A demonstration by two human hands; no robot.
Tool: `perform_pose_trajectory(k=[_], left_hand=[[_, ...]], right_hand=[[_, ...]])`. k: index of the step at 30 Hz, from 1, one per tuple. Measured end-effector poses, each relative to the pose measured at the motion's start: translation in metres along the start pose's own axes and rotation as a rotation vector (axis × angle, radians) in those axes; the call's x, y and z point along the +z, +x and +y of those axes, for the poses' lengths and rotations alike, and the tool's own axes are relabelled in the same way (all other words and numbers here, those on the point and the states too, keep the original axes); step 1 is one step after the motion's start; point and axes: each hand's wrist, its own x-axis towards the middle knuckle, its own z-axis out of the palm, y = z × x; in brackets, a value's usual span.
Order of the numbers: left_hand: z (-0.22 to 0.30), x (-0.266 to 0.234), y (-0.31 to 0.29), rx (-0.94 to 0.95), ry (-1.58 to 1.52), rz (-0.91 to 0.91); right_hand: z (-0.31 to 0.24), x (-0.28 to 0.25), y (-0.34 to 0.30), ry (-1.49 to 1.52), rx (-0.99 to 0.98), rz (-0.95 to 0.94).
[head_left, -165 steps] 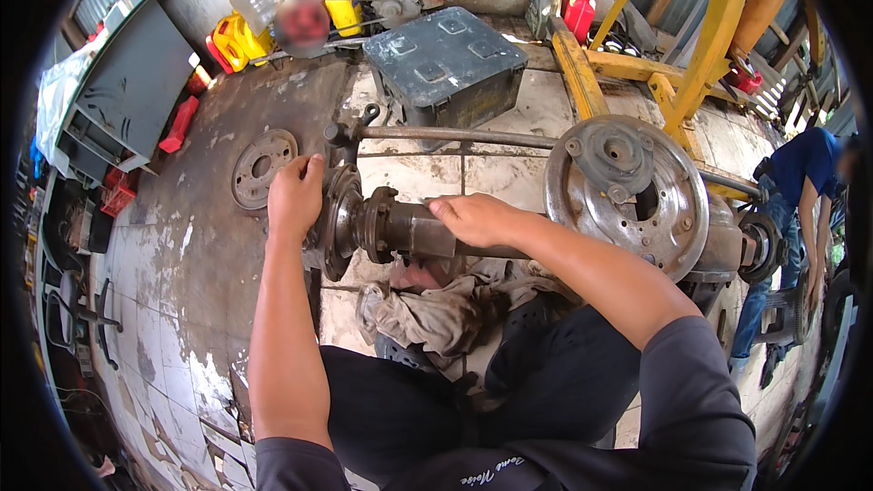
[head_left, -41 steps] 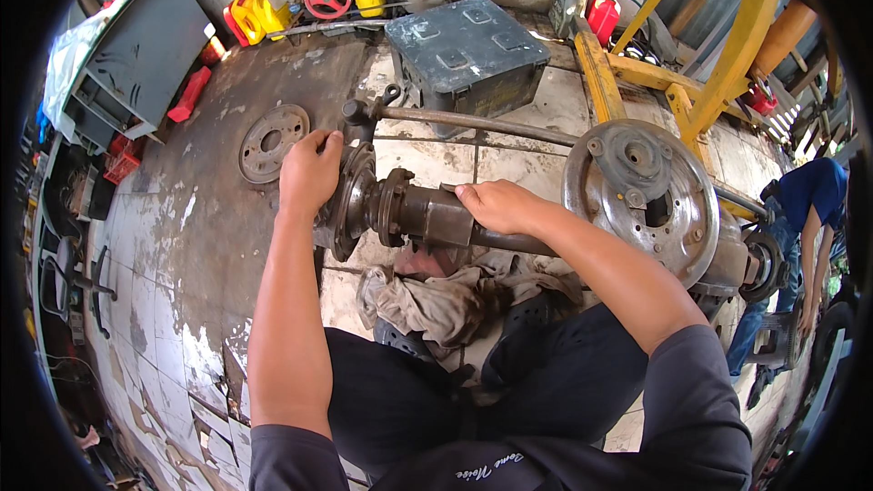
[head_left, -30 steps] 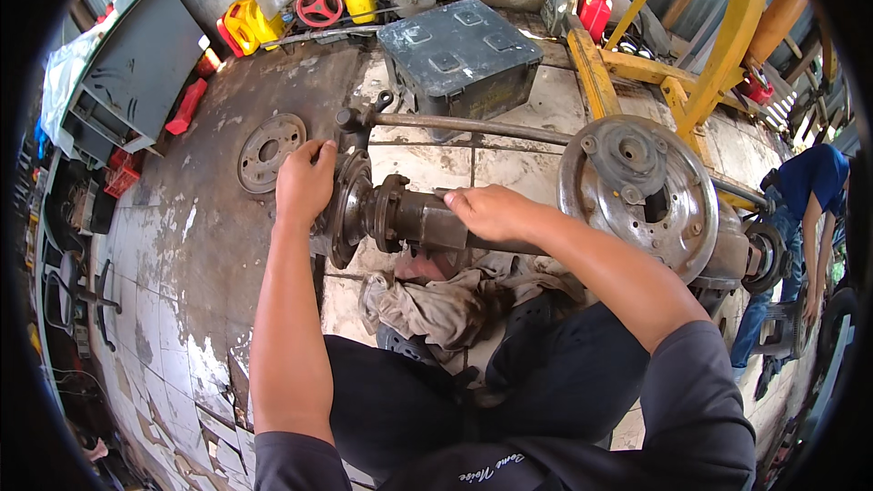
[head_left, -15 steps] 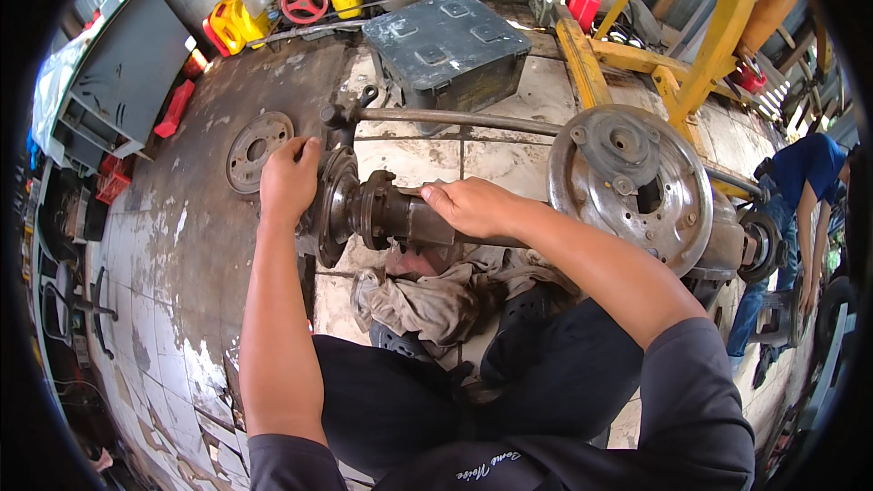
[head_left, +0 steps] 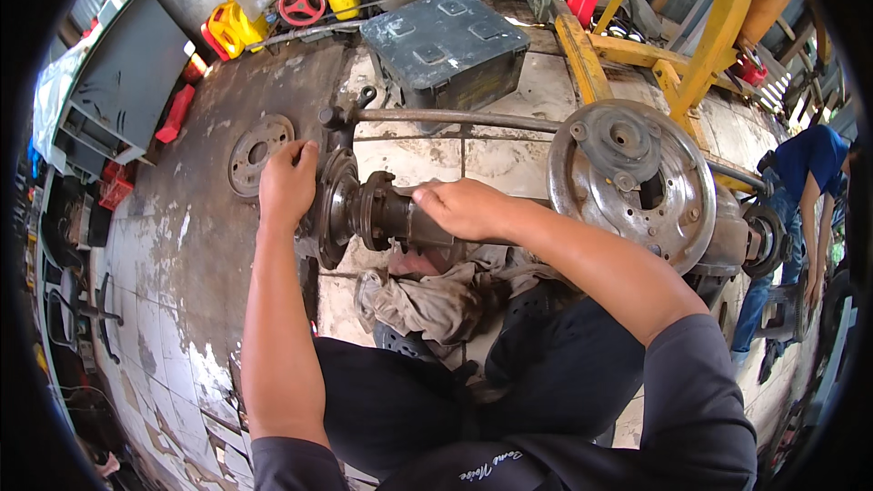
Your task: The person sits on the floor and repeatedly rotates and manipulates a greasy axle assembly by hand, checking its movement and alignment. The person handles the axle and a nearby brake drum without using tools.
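Observation:
A greasy metal vehicle axle (head_left: 426,223) lies across in front of me. At its left end is a round flanged hub (head_left: 339,209). My left hand (head_left: 289,186) is closed at the hub's outer side, with its fingertips partly hidden. Over the axle tube, my right hand (head_left: 466,207) is wrapped, thumb on top, just right of a bolted ring flange (head_left: 375,211). A long steel rod (head_left: 455,118) runs above the tube, a ball joint at its left end. To the right stands a round metal backing plate (head_left: 673,218) with bolt holes. Left of my left hand, a flat holed disc (head_left: 258,155) lies on the floor.
A dirty cloth (head_left: 427,305) lies below the axle by my feet. Beyond the rod sits a dark lidded box (head_left: 450,36). A yellow steel frame (head_left: 582,59) stands far right, a grey cabinet (head_left: 136,68) at left. Another person (head_left: 800,173) bends over at the right edge.
My right hand has slid slightly left along the axle tube. My left hand stays at the hub. The person at the right has shifted a little lower.

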Motion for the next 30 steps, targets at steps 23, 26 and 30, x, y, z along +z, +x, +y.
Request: perform_pose_trajectory(k=[23, 26, 30], left_hand=[[0.004, -0.002, -0.007, -0.034, 0.015, 0.019], [-0.004, 0.001, -0.007, -0.015, 0.031, 0.026], [-0.006, 0.002, -0.003, -0.001, 0.019, 0.015]], right_hand=[[-0.009, -0.007, 0.019, -0.051, 0.081, -0.113], [-0.013, -0.008, 0.021, -0.068, 0.082, -0.147], [-0.005, 0.001, 0.024, -0.037, 0.024, -0.099]])
